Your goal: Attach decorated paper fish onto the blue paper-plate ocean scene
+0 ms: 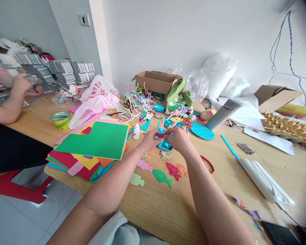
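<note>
My left hand (151, 140) and my right hand (179, 136) meet over the table, fingertips closed on a small purple piece (159, 135), probably a paper cutout. Under them lies a round blue craft piece (165, 146) with blue strips standing on it, partly hidden by my hands. Closer to me are flat fish cutouts: a pink fish (144, 165), a green fish (162, 176), a red fish (173, 170), an orange fish (181, 169) and a pale green one (137, 180). Small colourful bits (165, 155) lie just below the blue piece.
Left are stacked coloured sheets (99, 137), a tape roll (61, 120) and a white squeeze bottle (136, 131). Pipe cleaners (140, 100) pile behind. Right are a red-handled tool (211, 167), a steel flask (223, 114) and a power strip (265, 180). Another person's hand (21, 83) works far left.
</note>
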`<state>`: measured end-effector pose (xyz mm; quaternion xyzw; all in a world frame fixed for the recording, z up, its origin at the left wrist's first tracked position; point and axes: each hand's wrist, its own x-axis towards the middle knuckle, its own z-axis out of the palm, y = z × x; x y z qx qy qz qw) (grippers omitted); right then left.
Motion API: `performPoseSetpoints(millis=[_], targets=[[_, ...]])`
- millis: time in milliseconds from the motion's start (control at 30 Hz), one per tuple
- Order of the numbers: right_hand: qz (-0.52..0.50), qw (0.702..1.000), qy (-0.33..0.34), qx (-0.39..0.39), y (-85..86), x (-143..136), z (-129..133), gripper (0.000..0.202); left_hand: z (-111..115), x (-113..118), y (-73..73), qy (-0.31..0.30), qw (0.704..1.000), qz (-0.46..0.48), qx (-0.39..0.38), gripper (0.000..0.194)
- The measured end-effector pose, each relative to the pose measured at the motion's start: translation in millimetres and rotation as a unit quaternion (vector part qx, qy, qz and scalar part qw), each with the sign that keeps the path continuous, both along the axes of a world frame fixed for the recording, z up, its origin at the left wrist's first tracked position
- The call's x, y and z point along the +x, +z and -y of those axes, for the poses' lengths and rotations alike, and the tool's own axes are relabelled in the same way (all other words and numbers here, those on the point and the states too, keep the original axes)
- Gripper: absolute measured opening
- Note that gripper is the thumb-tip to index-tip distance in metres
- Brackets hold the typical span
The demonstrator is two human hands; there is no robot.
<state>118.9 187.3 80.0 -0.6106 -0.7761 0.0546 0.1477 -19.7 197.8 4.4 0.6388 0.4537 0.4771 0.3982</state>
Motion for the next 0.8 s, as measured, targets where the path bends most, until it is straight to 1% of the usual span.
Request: performPoseSetpoints(millis=[233, 400, 800], targets=[[-0.004, 1.0, 0.018, 0.005, -3.0, 1.8, -1.4, 0.015, 2.5, -0.2, 3.6, -0.003, 1.0, -0.003, -0.002, 0.005], [-0.009, 1.0, 0.019, 0.012, -3.8, 2.0, -1.7, 0.015, 1.8, 0.4, 2.5, -0.004, 1.0, -0.004, 0.0, 0.006], [-0.002, 1.0, 0.016, -0.005, 0.7, -1.2, 1.2, 0.015, 0.8, 0.2, 0.7, -0.003, 1.0, -0.006, 0.001, 0.004]])
